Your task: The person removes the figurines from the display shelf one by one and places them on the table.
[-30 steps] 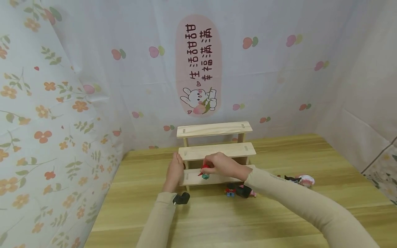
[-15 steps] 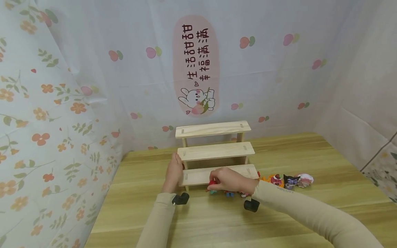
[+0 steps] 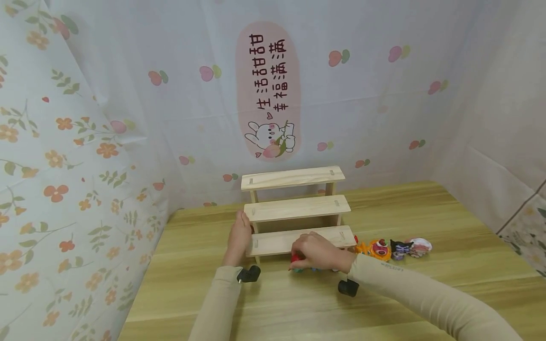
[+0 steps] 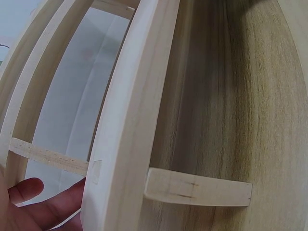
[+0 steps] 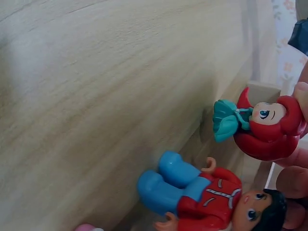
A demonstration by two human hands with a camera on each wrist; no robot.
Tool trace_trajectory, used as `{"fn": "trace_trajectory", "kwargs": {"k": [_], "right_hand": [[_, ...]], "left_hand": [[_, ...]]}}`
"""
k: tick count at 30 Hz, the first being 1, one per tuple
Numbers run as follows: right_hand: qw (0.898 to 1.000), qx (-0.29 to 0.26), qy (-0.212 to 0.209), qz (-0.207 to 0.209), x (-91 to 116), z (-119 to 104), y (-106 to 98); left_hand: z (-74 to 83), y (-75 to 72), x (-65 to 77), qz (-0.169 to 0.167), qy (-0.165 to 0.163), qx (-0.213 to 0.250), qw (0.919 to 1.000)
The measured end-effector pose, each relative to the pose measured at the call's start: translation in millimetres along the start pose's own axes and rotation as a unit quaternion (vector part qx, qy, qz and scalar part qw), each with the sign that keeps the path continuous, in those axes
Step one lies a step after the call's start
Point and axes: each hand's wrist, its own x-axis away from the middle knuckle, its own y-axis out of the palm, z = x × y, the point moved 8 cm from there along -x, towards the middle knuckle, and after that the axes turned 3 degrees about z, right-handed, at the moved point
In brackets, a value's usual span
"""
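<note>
A three-step wooden shelf (image 3: pixel 298 208) stands against the back of the table. At its left side my left hand (image 3: pixel 238 239) grips the frame; in the left wrist view the fingers (image 4: pixel 57 207) pass behind a step board. Just in front of the lowest step, my right hand (image 3: pixel 320 251) pinches a mermaid figurine (image 5: pixel 267 127) by its red hair. The figurine has a teal tail and is close over the tabletop. Beside it is a toy boy figure (image 5: pixel 207 197) with a red jacket and blue legs, mostly hidden by the right hand in the head view.
To the right of the shelf lie several toys: an orange figure with a pink face (image 3: pixel 379 249), a black-and-purple figure (image 3: pixel 401 249) and a pinkish-white one (image 3: pixel 420 247). A pink piece (image 5: pixel 85 227) shows at the right wrist view's lower edge. Patterned cloth (image 3: pixel 170 118) hangs behind the table.
My right hand has brought the mermaid figurine down from over the lowest step to the tabletop in front, then slightly right. The left hand keeps its place on the shelf.
</note>
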Motion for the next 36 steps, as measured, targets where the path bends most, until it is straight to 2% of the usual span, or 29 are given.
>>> {"fn": "trace_trajectory", "kwargs": {"k": [9, 25, 31, 36], "right_hand": [[0.999, 0.033, 0.006, 0.019, 5, 2, 1], [0.996, 0.086, 0.0, 0.015, 10, 2, 6], [0.996, 0.089, 0.0, 0.024, 15, 2, 9], [0.997, 0.064, 0.0, 0.039, 18, 2, 8]], "left_hand": [[2.5, -1.2, 0.2, 0.007, 0.01, 0.005, 0.9999], [3.2, -3.1, -2.5, 0.018, 0.011, 0.003, 0.9998], [2.4, 0.8, -2.8, 0.012, 0.015, 0.014, 0.9997], [-0.6, 0.9, -1.2, 0.01, 0.009, 0.015, 0.9998]]}}
